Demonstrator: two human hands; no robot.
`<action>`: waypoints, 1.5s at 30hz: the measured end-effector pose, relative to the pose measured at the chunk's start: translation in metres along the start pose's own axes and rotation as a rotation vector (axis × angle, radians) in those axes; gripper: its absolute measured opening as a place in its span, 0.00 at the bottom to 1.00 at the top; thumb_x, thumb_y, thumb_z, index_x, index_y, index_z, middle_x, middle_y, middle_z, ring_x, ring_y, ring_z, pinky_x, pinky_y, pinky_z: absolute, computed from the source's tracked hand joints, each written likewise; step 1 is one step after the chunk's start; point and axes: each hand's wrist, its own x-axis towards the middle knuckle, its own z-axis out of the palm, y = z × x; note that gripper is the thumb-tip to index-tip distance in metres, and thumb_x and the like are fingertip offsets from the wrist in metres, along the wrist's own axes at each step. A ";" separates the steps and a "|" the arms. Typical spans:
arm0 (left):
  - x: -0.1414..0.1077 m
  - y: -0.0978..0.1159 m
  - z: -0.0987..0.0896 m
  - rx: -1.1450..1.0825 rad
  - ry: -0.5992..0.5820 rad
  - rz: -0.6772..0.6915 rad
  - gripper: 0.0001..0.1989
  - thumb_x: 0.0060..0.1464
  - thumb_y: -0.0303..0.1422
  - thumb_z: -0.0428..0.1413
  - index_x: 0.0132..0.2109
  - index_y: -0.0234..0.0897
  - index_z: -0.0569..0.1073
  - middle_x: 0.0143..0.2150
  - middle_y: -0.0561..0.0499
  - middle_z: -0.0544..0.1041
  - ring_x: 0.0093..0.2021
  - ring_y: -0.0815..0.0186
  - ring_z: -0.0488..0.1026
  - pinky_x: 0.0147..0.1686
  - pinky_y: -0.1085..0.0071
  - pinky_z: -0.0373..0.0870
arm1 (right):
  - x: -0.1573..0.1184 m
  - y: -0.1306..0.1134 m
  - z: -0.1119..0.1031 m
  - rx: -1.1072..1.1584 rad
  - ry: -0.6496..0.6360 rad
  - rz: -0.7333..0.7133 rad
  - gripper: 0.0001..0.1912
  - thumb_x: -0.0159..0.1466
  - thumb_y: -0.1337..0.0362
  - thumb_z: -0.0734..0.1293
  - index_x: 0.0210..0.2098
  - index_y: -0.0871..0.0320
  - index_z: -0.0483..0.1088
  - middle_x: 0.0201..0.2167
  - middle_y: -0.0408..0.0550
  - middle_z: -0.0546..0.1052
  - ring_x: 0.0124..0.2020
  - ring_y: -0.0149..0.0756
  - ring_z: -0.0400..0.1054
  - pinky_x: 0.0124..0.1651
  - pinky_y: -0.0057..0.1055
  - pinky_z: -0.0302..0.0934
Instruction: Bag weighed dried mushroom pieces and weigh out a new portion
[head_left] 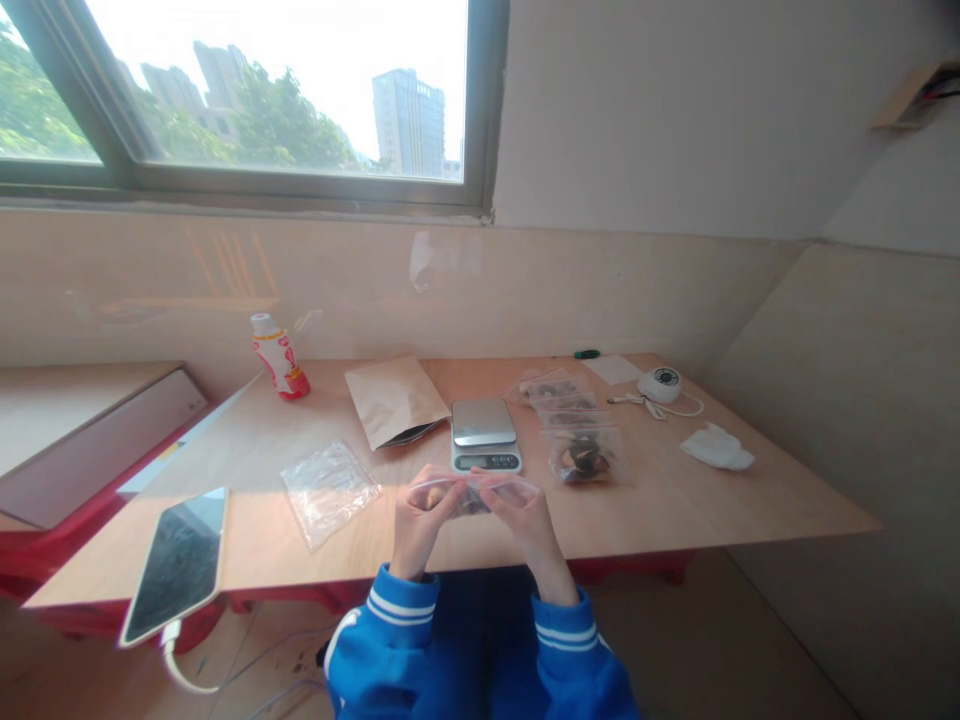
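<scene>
Between my two hands is a clear zip bag (pixel 468 502) with something dark and tan inside, held just in front of the scale. My left hand (pixel 424 512) pinches the bag's top edge on the left, thumb on the near side. On the right, my right hand (pixel 522 508) grips the same edge with its thumb pointing inward. The kitchen scale (pixel 484 430), with a steel plate and a small display, stands right behind the bag. To its right lie several filled zip bags (pixel 586 462) of dark dried pieces, partly overlapping.
A kraft paper pouch (pixel 397 402) and clear empty bags (pixel 330 492) lie left of the scale. A bottle (pixel 280 358) stands behind; a phone or tablet (pixel 178 562) with a cable overhangs the front left edge. At right are a small white fan (pixel 660 384) and a crumpled tissue (pixel 717 447).
</scene>
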 end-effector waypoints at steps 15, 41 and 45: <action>-0.002 0.003 0.005 -0.060 0.015 -0.088 0.09 0.48 0.38 0.62 0.31 0.35 0.80 0.34 0.46 0.77 0.36 0.62 0.74 0.33 0.70 0.71 | 0.001 -0.002 0.017 -0.166 0.189 -0.175 0.07 0.57 0.60 0.70 0.29 0.57 0.77 0.33 0.51 0.80 0.38 0.41 0.74 0.43 0.36 0.70; -0.002 0.005 0.004 -0.007 0.000 0.010 0.09 0.50 0.38 0.61 0.32 0.36 0.78 0.34 0.46 0.75 0.38 0.62 0.73 0.36 0.69 0.72 | 0.000 -0.002 0.017 -0.152 0.125 -0.129 0.08 0.57 0.59 0.70 0.28 0.57 0.77 0.36 0.50 0.80 0.39 0.41 0.74 0.41 0.36 0.71; -0.001 0.006 0.007 0.065 0.040 0.097 0.07 0.51 0.37 0.60 0.31 0.37 0.78 0.32 0.48 0.75 0.38 0.63 0.73 0.40 0.68 0.71 | -0.001 -0.003 0.019 -0.157 0.160 -0.144 0.09 0.58 0.59 0.70 0.27 0.57 0.76 0.37 0.51 0.79 0.39 0.40 0.74 0.38 0.34 0.71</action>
